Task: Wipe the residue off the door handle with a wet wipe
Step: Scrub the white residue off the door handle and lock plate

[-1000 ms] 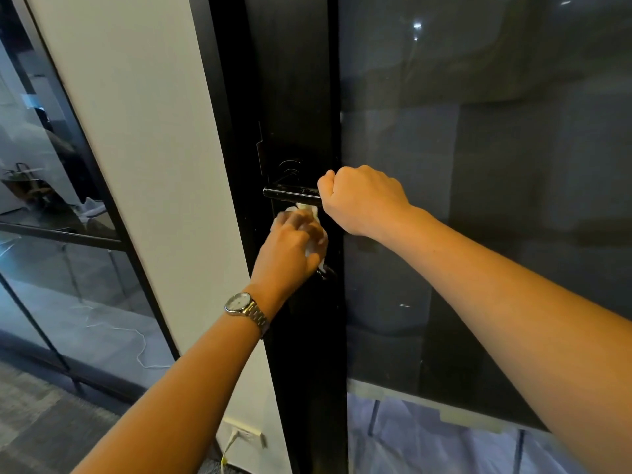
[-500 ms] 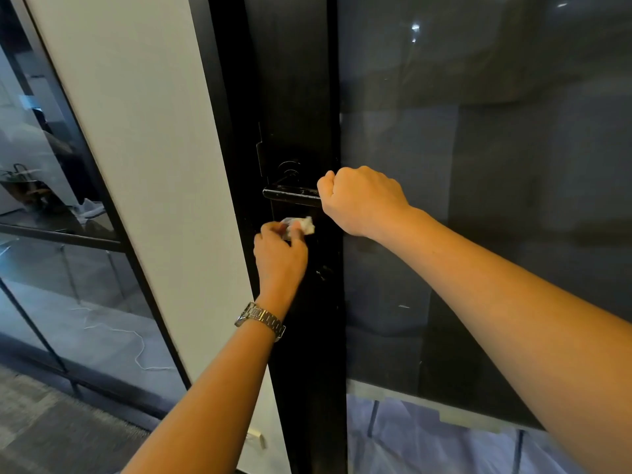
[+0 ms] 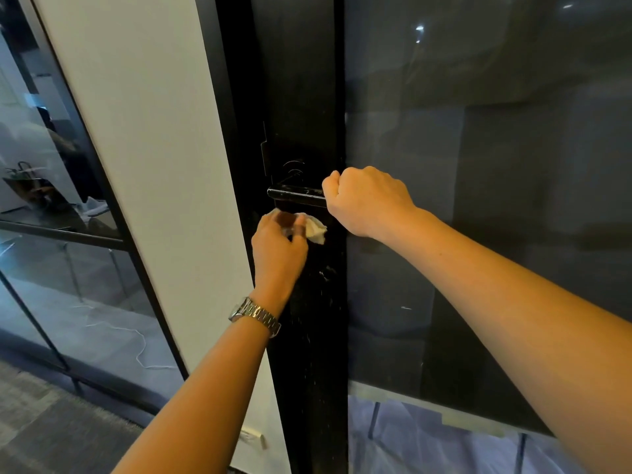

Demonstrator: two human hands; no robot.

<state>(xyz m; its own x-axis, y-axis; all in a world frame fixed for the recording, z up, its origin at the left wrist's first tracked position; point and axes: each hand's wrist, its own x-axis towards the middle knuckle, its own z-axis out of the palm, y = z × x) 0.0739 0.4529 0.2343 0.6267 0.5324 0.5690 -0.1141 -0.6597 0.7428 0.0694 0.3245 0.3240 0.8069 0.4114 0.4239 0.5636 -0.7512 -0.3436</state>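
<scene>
A black lever door handle (image 3: 294, 195) sticks out to the left from a black lock plate on the dark door frame, with pale smears along its top. My right hand (image 3: 366, 201) is closed around the handle's right end. My left hand (image 3: 277, 246), with a metal watch on the wrist, pinches a crumpled white wet wipe (image 3: 314, 229) just below the handle, against the lock plate. The wipe is apart from the lever itself.
The black door stile (image 3: 307, 336) shows white specks lower down. Dark glass (image 3: 478, 165) fills the door to the right. A white wall panel (image 3: 154, 165) stands to the left, then a glass partition (image 3: 51, 268) with a white cable on the floor behind it.
My left hand dropped from right under the handle, turned so its back faces me, and now pinches the wipe at fingertips a little lower left. My right hand stays on the handle.
</scene>
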